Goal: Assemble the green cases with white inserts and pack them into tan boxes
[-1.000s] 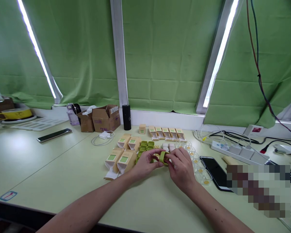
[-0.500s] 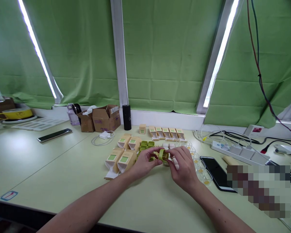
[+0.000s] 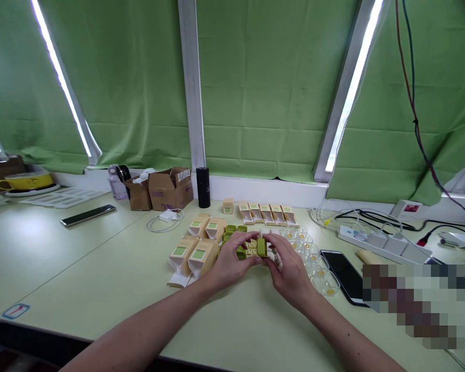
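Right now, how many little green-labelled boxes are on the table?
10: four boxes beside the left hand, five boxes in a row at the back, and one box left of that row. Others may be hidden.

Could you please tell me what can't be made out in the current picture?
- Head view: the far side of the green piece, turned away from the camera.
- Head view: some of the green cups, behind the left hand.
- Head view: fine print on the carton labels, too small.
- Head view: whatever the pixelated patch covers.
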The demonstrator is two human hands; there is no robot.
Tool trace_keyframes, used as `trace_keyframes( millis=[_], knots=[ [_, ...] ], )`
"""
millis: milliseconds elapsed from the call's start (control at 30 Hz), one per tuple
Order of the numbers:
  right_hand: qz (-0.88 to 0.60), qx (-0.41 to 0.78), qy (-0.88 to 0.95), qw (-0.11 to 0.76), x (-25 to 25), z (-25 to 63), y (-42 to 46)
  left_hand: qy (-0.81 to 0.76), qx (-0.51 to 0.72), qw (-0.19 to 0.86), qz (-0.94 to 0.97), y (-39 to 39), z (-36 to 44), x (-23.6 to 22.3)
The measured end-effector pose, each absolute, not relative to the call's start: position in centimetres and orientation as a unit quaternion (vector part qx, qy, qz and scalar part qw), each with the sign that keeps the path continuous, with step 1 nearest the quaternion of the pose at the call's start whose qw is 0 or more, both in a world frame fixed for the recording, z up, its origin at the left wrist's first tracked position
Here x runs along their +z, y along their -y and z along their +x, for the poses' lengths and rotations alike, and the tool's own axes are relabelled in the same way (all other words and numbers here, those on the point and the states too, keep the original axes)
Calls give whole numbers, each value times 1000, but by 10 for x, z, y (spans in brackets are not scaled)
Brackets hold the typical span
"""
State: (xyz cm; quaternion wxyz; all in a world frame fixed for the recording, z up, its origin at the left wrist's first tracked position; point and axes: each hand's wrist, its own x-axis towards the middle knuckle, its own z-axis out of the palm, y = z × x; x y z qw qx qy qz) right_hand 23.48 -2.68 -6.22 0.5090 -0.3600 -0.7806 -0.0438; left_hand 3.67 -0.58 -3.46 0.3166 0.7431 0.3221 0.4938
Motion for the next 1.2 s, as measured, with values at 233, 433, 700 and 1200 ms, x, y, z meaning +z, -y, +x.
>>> trace_keyframes(
  millis=[233, 433, 700, 1200],
  knots=[
    [-389, -3, 753, 531, -62, 236, 26, -365, 485, 322, 727, 3, 38, -39],
    [-381, -13, 766, 517, -64, 233, 29, -368, 465, 369, 716, 2, 43, -40],
    [-372, -20, 776, 509, -67, 232, 27, -363, 467, 394, 703, 2, 46, -42],
    [-380, -17, 771, 511, -65, 231, 28, -359, 471, 400, 699, 2, 46, -41]
  ],
)
